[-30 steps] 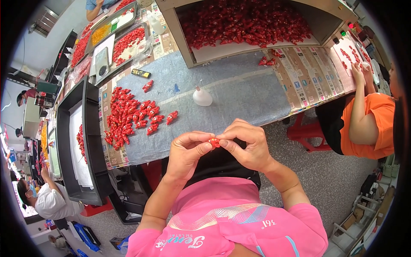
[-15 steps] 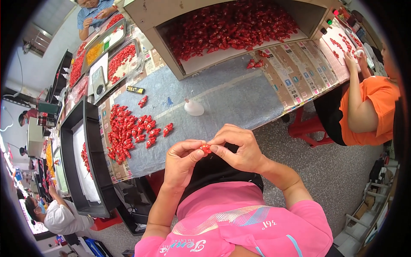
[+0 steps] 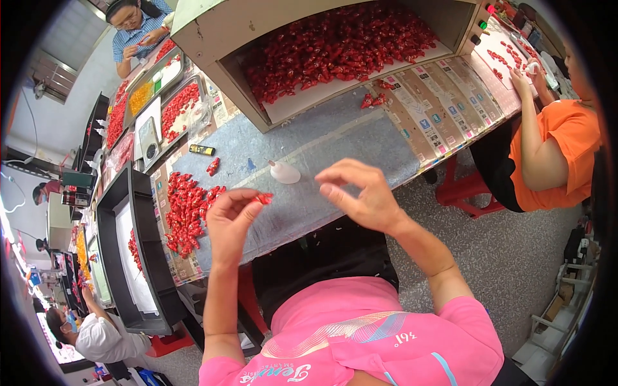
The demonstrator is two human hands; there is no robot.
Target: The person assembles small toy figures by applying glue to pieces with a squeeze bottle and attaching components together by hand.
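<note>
My left hand (image 3: pixel 233 215) pinches a small glossy red piece (image 3: pixel 263 198) between thumb and fingertips; its exact kind is too small to make out. Beside that hand spreads a pile of similar red pieces (image 3: pixel 185 212), partly hidden behind the fingers. To the right, my right hand (image 3: pixel 364 196) hovers over the mat's near edge with its fingers apart and nothing in them. Between the two hands, a little farther off, a small white squeeze bottle with a thin nozzle (image 3: pixel 285 172) sits tilted on the blue-grey mat (image 3: pixel 347 138). One loose red piece (image 3: pixel 213 166) lies beyond the pile.
A beige box with an open front (image 3: pixel 257 119), full of red pieces, stands at the back. A black tray (image 3: pixel 153 257) is at the left, near a yellow-and-black tube (image 3: pixel 202 150). Co-workers sit at the far left and at the right, one in an orange shirt (image 3: pixel 560 157).
My hands were together on the red piece and have parted. The left carried it leftward to the pile; the right let go and rose toward the bottle, which now leans more.
</note>
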